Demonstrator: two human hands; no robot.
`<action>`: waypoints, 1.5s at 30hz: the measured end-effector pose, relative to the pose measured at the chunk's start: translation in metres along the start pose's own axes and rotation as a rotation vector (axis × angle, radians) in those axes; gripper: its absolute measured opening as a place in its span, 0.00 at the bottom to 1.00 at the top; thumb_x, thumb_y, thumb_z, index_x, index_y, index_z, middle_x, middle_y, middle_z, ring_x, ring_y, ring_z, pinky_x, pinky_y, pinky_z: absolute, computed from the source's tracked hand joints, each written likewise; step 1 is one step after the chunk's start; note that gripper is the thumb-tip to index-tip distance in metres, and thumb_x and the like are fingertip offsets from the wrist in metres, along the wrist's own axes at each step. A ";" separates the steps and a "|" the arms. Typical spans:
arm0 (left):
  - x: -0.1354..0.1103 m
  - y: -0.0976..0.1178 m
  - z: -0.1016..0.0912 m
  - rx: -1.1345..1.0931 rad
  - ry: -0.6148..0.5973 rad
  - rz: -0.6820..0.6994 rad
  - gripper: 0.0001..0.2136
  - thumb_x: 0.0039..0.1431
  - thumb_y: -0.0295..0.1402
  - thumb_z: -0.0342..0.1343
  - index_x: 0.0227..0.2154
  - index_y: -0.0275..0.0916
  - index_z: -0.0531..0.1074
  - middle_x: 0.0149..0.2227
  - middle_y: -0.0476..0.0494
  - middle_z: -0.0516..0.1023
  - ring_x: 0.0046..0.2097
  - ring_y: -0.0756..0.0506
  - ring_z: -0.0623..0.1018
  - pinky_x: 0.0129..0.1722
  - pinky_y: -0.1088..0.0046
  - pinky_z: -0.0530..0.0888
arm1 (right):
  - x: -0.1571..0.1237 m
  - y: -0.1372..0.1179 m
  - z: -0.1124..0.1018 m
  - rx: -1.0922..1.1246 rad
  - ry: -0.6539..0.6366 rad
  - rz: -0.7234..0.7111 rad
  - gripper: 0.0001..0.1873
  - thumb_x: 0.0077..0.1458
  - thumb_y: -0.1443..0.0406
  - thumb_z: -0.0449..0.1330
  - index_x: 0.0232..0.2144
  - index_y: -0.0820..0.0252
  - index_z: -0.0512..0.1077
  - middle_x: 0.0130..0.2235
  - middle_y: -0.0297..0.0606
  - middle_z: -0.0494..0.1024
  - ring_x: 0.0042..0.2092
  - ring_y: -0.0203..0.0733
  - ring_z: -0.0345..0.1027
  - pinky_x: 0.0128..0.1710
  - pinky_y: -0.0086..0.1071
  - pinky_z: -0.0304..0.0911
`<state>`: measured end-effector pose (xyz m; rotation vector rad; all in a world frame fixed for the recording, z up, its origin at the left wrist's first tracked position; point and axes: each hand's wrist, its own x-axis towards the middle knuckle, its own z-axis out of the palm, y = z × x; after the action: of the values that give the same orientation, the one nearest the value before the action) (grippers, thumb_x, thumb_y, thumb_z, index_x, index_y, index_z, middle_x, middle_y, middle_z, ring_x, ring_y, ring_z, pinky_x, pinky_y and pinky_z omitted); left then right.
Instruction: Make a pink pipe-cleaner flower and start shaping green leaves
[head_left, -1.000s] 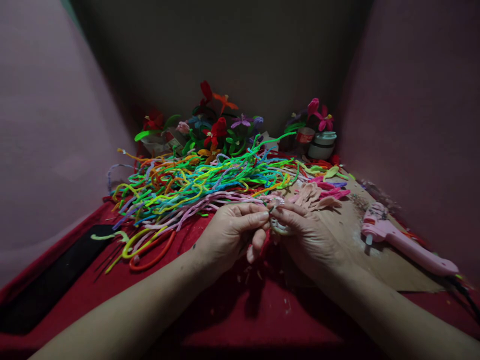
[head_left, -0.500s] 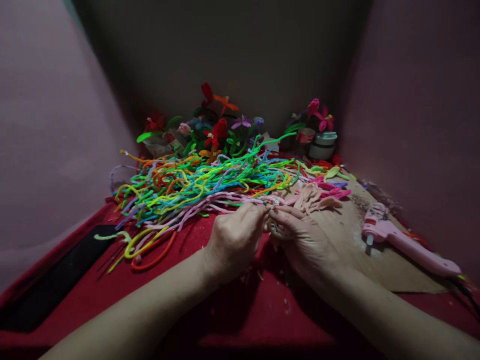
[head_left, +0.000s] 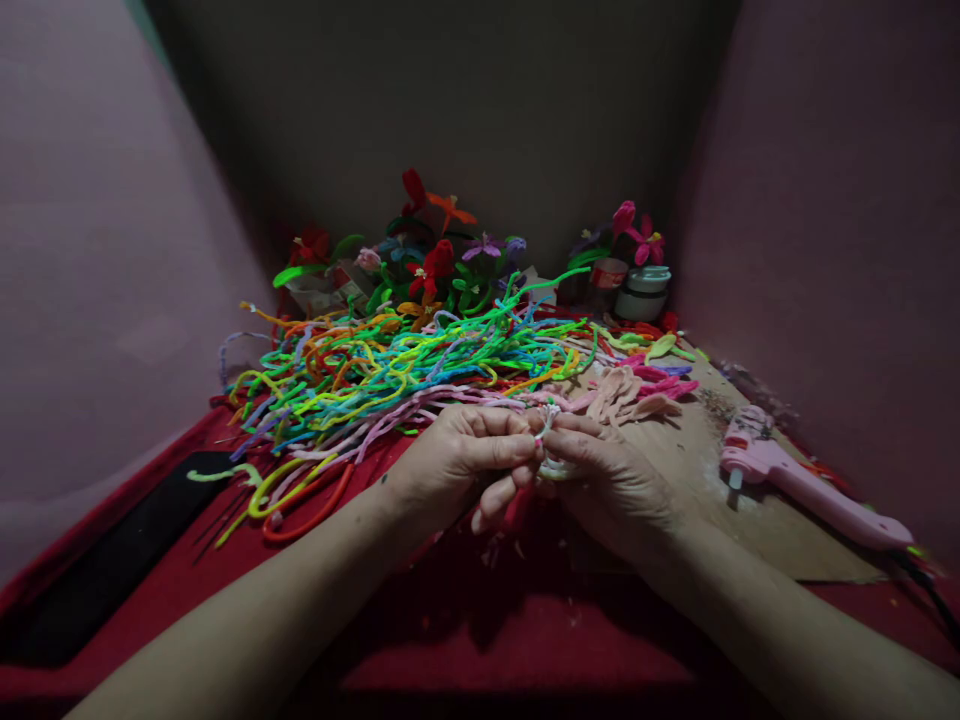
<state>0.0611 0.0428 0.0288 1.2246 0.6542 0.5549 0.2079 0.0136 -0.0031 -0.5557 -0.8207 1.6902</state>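
Fuzzy white wire (head_left: 550, 428) sat pinched tight between our left hand (head_left: 461, 460) and right hand (head_left: 611, 480); we seemed mid-twist, needing small turns next.

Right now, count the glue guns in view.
1. The pink glue gun lies on the cardboard at the right, apart from the right hand. Another could be hidden under the pipe-cleaner pile.
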 end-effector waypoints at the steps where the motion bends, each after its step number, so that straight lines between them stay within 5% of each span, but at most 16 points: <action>1: 0.000 0.000 0.000 0.005 -0.004 -0.004 0.11 0.53 0.33 0.52 0.20 0.33 0.66 0.10 0.54 0.64 0.09 0.56 0.61 0.09 0.83 0.56 | 0.000 0.000 0.000 0.002 0.002 0.011 0.04 0.42 0.67 0.64 0.24 0.63 0.73 0.24 0.33 0.70 0.24 0.30 0.59 0.23 0.26 0.52; 5: -0.002 0.000 0.007 0.242 0.112 0.101 0.10 0.55 0.35 0.51 0.22 0.34 0.67 0.14 0.52 0.67 0.14 0.55 0.66 0.15 0.81 0.62 | 0.004 0.003 -0.002 0.027 0.050 -0.032 0.03 0.41 0.68 0.65 0.23 0.62 0.73 0.26 0.33 0.70 0.25 0.31 0.60 0.24 0.26 0.54; 9: -0.002 -0.011 0.014 0.780 0.387 0.452 0.07 0.55 0.32 0.50 0.28 0.35 0.71 0.20 0.47 0.72 0.23 0.51 0.71 0.25 0.76 0.67 | 0.007 0.007 -0.003 0.098 0.130 -0.041 0.04 0.41 0.70 0.64 0.25 0.61 0.74 0.26 0.31 0.71 0.26 0.29 0.60 0.23 0.24 0.54; 12: 0.000 -0.018 0.014 1.010 0.470 0.646 0.06 0.53 0.30 0.51 0.28 0.35 0.72 0.27 0.43 0.75 0.29 0.49 0.73 0.31 0.74 0.67 | 0.006 0.008 -0.003 0.109 0.168 -0.044 0.04 0.41 0.71 0.64 0.25 0.62 0.74 0.27 0.31 0.71 0.27 0.29 0.62 0.26 0.24 0.56; 18: -0.002 -0.005 0.014 0.482 0.313 0.274 0.08 0.56 0.33 0.50 0.25 0.35 0.69 0.16 0.53 0.67 0.18 0.54 0.67 0.21 0.79 0.65 | 0.004 0.006 0.000 0.027 0.098 -0.079 0.03 0.45 0.69 0.62 0.22 0.63 0.72 0.25 0.31 0.68 0.26 0.30 0.58 0.27 0.27 0.55; 24: 0.000 -0.002 0.007 -0.012 0.082 0.063 0.09 0.54 0.33 0.53 0.22 0.33 0.67 0.17 0.52 0.69 0.12 0.56 0.65 0.11 0.82 0.60 | 0.002 0.000 0.001 -0.069 0.038 -0.062 0.06 0.46 0.66 0.61 0.21 0.63 0.71 0.21 0.32 0.66 0.24 0.31 0.55 0.25 0.28 0.51; 35: 0.001 -0.001 0.001 -0.114 -0.027 -0.023 0.09 0.52 0.34 0.53 0.25 0.32 0.69 0.19 0.51 0.70 0.11 0.56 0.64 0.08 0.82 0.59 | 0.000 -0.001 0.000 -0.095 0.049 -0.052 0.04 0.43 0.65 0.64 0.23 0.61 0.74 0.24 0.34 0.70 0.25 0.33 0.58 0.26 0.29 0.53; 39: 0.001 -0.004 0.006 0.219 0.103 0.084 0.11 0.56 0.36 0.49 0.25 0.34 0.68 0.17 0.51 0.69 0.15 0.54 0.67 0.15 0.80 0.65 | 0.003 0.000 -0.001 -0.081 0.111 -0.099 0.02 0.43 0.67 0.63 0.22 0.61 0.74 0.23 0.33 0.70 0.26 0.34 0.60 0.28 0.29 0.55; 42: 0.000 -0.012 0.009 0.717 0.362 0.361 0.08 0.54 0.35 0.52 0.30 0.36 0.70 0.23 0.48 0.73 0.22 0.52 0.70 0.23 0.78 0.67 | 0.005 0.004 -0.002 -0.062 0.170 -0.129 0.03 0.43 0.68 0.63 0.21 0.61 0.72 0.22 0.30 0.68 0.25 0.32 0.58 0.26 0.28 0.54; 45: 0.000 -0.019 0.010 1.048 0.460 0.618 0.05 0.55 0.32 0.51 0.30 0.37 0.70 0.27 0.46 0.73 0.28 0.51 0.71 0.30 0.76 0.67 | 0.005 0.007 -0.004 -0.114 0.172 -0.114 0.05 0.45 0.66 0.62 0.21 0.62 0.72 0.23 0.31 0.69 0.25 0.31 0.58 0.26 0.28 0.53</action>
<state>0.0687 0.0316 0.0125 2.3572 1.0107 1.0932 0.2051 0.0182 -0.0107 -0.7087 -0.8116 1.4765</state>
